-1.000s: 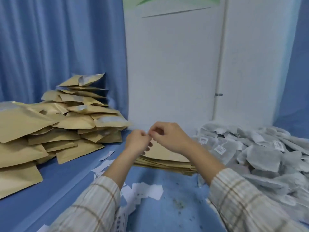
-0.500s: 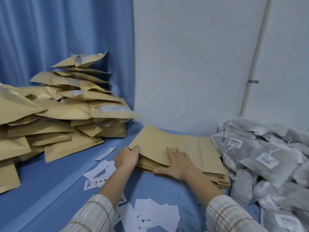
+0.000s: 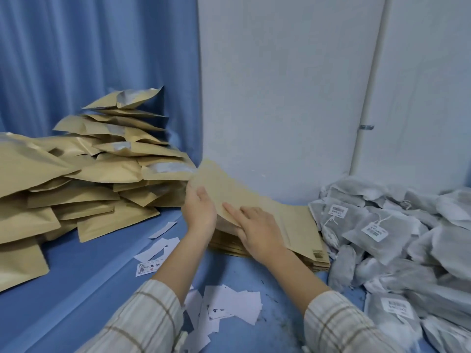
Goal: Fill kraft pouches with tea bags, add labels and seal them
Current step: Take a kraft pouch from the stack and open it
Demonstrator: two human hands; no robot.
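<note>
Kraft filled pouches (image 3: 84, 179) heap at nine o'clock on the blue counter (image 3: 84, 271); tea bags (image 3: 397, 240) pile at three o'clock; flat pouch stack (image 3: 300, 225) lies centre; left hand (image 3: 200, 212) grips the top pouch (image 3: 229, 189), lifting its edge; right hand (image 3: 257, 230) presses flat on it; labels (image 3: 229, 307) lie at six o'clock.

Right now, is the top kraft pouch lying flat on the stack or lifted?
Lifted: the left hand raises the top kraft pouch's left end off the stack.
</note>
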